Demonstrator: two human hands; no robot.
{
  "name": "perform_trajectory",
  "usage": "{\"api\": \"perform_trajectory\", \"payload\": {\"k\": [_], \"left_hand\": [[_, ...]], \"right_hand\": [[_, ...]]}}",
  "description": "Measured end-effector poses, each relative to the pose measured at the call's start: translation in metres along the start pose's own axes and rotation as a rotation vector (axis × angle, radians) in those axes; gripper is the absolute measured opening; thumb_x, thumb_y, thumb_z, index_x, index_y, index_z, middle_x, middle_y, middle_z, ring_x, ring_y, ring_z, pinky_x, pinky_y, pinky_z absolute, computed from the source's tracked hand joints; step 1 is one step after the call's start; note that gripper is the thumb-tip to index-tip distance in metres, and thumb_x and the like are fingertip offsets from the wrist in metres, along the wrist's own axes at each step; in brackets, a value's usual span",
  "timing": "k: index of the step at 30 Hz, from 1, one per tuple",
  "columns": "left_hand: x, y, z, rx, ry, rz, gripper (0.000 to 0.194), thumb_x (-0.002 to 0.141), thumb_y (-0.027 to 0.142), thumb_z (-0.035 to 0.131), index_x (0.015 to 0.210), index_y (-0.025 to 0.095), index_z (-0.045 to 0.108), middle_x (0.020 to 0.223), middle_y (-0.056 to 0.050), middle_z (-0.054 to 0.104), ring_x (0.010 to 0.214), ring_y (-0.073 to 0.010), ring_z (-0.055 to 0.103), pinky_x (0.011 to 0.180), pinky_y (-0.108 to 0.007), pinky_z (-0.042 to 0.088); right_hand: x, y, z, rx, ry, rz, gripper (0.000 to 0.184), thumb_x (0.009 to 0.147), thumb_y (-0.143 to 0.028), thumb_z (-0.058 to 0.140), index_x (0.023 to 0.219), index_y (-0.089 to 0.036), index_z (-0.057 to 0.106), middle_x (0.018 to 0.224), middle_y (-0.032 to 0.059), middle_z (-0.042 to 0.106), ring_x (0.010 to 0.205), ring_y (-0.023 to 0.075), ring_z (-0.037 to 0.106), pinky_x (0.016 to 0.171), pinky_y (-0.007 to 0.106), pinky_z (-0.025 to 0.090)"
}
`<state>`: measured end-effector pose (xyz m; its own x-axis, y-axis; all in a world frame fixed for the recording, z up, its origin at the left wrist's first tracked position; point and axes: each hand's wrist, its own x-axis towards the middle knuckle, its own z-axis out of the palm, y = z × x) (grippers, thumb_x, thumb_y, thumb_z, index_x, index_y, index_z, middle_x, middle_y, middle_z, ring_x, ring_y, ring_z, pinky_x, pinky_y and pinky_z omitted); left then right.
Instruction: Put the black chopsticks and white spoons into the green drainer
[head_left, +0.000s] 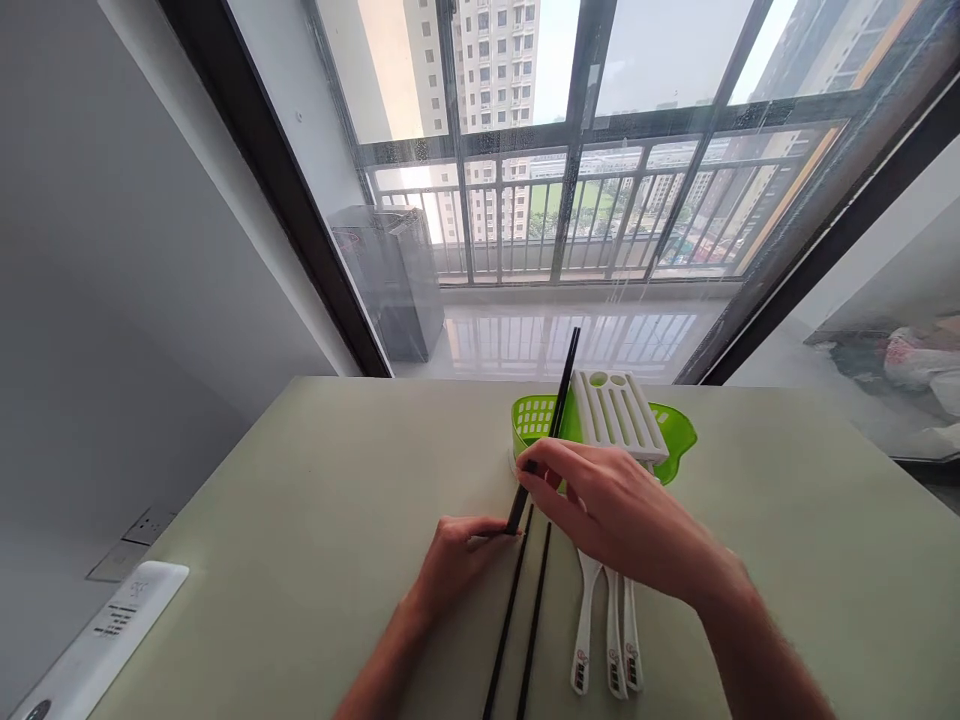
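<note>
Black chopsticks (pixel 564 385) are gripped in my right hand (pixel 600 490), tilted with their tips pointing up and away over a green basket. My left hand (pixel 457 555) is closed at the lower end of the same chopsticks, thumb and fingers pinched there. How many chopsticks are in the bunch, I cannot tell. Two loose black chopsticks (pixel 534 620) lie side by side on the table below my hands. To their right are white spoons (pixel 585 625) with printed handles, their upper ends partly hidden under my right hand.
The green basket (pixel 679 440), with a white slotted rack (pixel 619 415) across it, stands near the far part of the pale green table (pixel 300 520). A white power strip (pixel 112 630) is at the left edge. Beyond the table is a glass door onto a balcony with a grey cabinet-like box (pixel 397 280).
</note>
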<state>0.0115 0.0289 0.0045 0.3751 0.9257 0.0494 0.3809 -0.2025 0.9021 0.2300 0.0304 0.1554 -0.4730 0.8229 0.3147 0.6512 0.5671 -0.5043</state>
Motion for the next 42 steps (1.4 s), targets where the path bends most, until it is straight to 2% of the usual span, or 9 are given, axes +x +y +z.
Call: {"api": "perform_trajectory", "payload": {"k": [7, 13, 15, 22, 27, 31, 36, 39, 42], "left_hand": [[0.001, -0.009, 0.005, -0.021, 0.027, -0.017, 0.020, 0.090, 0.035, 0.070, 0.099, 0.023, 0.083, 0.095, -0.003, 0.083, 0.084, -0.0202, 0.076, 0.080, -0.029, 0.059], [0.002, -0.015, 0.008, -0.019, 0.050, -0.040, 0.019, 0.090, 0.037, 0.071, 0.096, 0.022, 0.081, 0.091, -0.002, 0.081, 0.080, -0.0176, 0.074, 0.077, -0.026, 0.056], [0.003, -0.015, 0.008, -0.007, 0.049, -0.039, 0.019, 0.091, 0.037, 0.069, 0.095, 0.021, 0.080, 0.090, -0.002, 0.081, 0.080, -0.0171, 0.073, 0.074, -0.025, 0.055], [0.005, -0.019, 0.009, 0.058, 0.041, 0.005, 0.024, 0.094, 0.037, 0.063, 0.087, 0.019, 0.078, 0.083, -0.003, 0.079, 0.070, -0.0153, 0.067, 0.066, -0.024, 0.049], [0.003, -0.018, 0.008, 0.058, 0.032, 0.020, 0.027, 0.096, 0.039, 0.061, 0.087, 0.019, 0.078, 0.084, -0.003, 0.079, 0.072, -0.0154, 0.067, 0.067, -0.024, 0.049], [0.002, -0.016, 0.008, 0.105, 0.043, 0.039, 0.031, 0.098, 0.041, 0.058, 0.086, 0.019, 0.077, 0.083, -0.003, 0.078, 0.071, -0.0152, 0.065, 0.068, -0.025, 0.049], [0.001, -0.016, 0.012, 0.260, 0.012, 0.087, 0.027, 0.098, 0.038, 0.059, 0.085, 0.019, 0.072, 0.081, -0.003, 0.073, 0.068, -0.0141, 0.061, 0.065, -0.025, 0.046], [-0.003, -0.013, 0.017, 0.410, -0.049, 0.174, 0.020, 0.090, 0.038, 0.072, 0.087, 0.020, 0.068, 0.083, -0.003, 0.070, 0.077, -0.0177, 0.062, 0.072, -0.029, 0.048], [-0.008, -0.008, 0.024, 0.545, -0.081, 0.218, 0.040, 0.075, 0.049, 0.085, 0.092, 0.019, 0.063, 0.091, -0.005, 0.069, 0.086, -0.0240, 0.063, 0.079, -0.036, 0.050]], "right_hand": [[-0.005, 0.015, -0.036, 0.022, 0.076, 0.006, 0.022, 0.107, -0.037, 0.046, 0.094, -0.024, 0.058, 0.075, -0.0017, 0.067, 0.061, 0.0130, 0.059, 0.060, 0.027, 0.043], [0.007, 0.030, -0.106, -0.048, 0.506, 0.091, 0.023, 0.100, -0.049, 0.057, 0.094, -0.027, 0.061, 0.069, 0.0012, 0.066, 0.057, 0.0157, 0.063, 0.052, 0.028, 0.046], [0.020, 0.036, -0.112, -0.125, 0.502, 0.110, 0.024, 0.100, -0.050, 0.055, 0.093, -0.027, 0.060, 0.066, 0.0005, 0.066, 0.055, 0.0160, 0.063, 0.055, 0.030, 0.046], [0.070, 0.073, -0.072, -0.134, 0.073, 0.154, 0.030, 0.101, -0.045, 0.048, 0.096, -0.021, 0.065, 0.067, 0.0008, 0.072, 0.051, 0.0148, 0.064, 0.060, 0.028, 0.044], [0.081, 0.096, -0.048, -0.167, -0.040, 0.151, 0.028, 0.102, -0.039, 0.048, 0.094, -0.020, 0.067, 0.081, 0.0029, 0.077, 0.058, 0.0149, 0.064, 0.065, 0.028, 0.043], [0.075, 0.090, -0.046, -0.277, 0.136, 0.190, 0.026, 0.100, -0.039, 0.053, 0.111, -0.019, 0.066, 0.092, 0.0039, 0.078, 0.057, 0.0148, 0.063, 0.062, 0.029, 0.041], [0.047, 0.046, -0.052, -0.223, 0.447, 0.149, 0.034, 0.100, -0.047, 0.056, 0.123, -0.023, 0.061, 0.089, 0.0021, 0.075, 0.052, 0.0131, 0.059, 0.058, 0.028, 0.044], [0.026, 0.016, -0.051, -0.142, 0.430, 0.085, 0.024, 0.101, -0.044, 0.057, 0.116, -0.027, 0.064, 0.080, -0.0019, 0.071, 0.051, 0.0115, 0.058, 0.059, 0.028, 0.045], [0.010, -0.001, -0.045, -0.072, 0.359, 0.051, 0.017, 0.102, -0.041, 0.056, 0.110, -0.029, 0.066, 0.067, -0.0050, 0.064, 0.052, 0.0118, 0.057, 0.057, 0.026, 0.044]]}}
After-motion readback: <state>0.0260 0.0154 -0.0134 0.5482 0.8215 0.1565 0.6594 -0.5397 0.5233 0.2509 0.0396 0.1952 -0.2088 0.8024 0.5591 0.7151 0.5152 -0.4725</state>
